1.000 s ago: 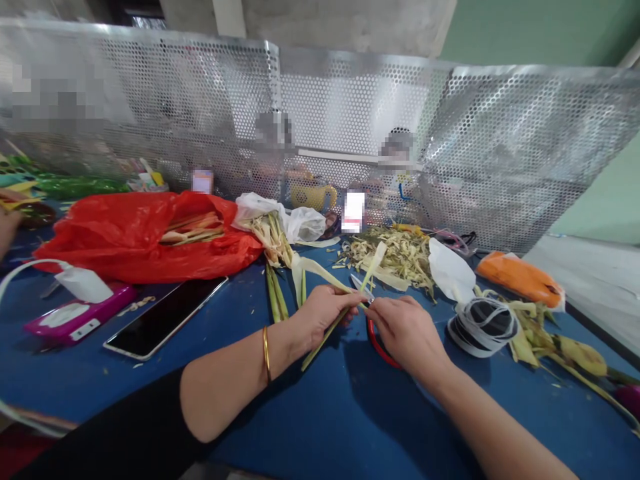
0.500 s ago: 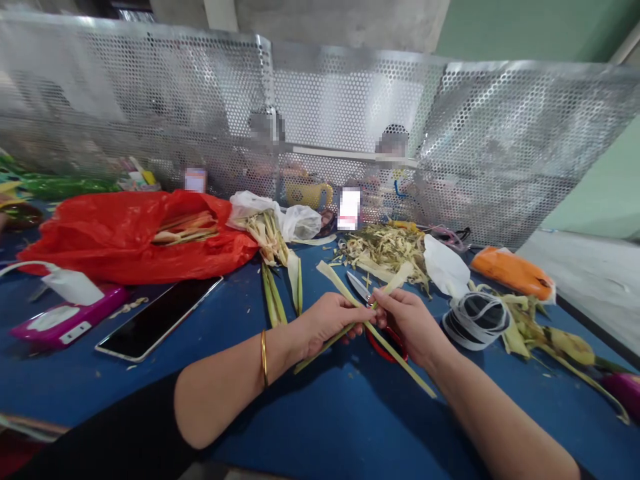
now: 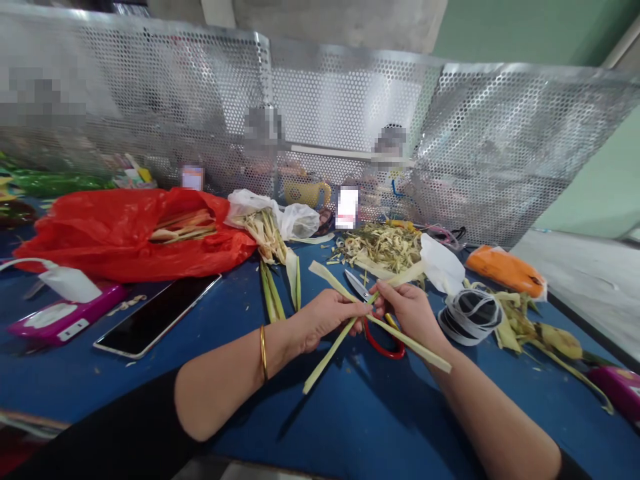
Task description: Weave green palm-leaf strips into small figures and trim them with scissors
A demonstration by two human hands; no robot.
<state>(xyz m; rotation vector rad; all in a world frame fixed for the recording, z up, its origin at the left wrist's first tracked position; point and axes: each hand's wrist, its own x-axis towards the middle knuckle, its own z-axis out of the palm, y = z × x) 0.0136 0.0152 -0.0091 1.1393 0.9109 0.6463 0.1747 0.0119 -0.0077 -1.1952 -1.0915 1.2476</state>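
Two long pale green leaf strips (image 3: 327, 361) cross in an X between my hands. My left hand (image 3: 331, 317) pinches them near the crossing, thumb on top. My right hand (image 3: 404, 308) is closed on the strips just right of the crossing, its fingertips close to the left ones. Scissors with red handles (image 3: 385, 347) lie on the blue table beneath, partly hidden by the strips and my right hand. Left of my hands are green leaf pieces (image 3: 271, 293) beside a bundle of dried strips (image 3: 265, 235).
Behind stands a perforated metal screen (image 3: 330, 87). A red plastic bag (image 3: 100, 233), phone (image 3: 157, 317) and purple power strip (image 3: 67, 317) lie left. Leaf scraps (image 3: 385, 247), a ribbon roll (image 3: 470, 317) and an orange packet (image 3: 507, 270) are on the right.
The strips have turned between my fingers; their lower ends now spread further over the table and my right wrist. More of the red scissor handle shows. The view has shifted slightly.
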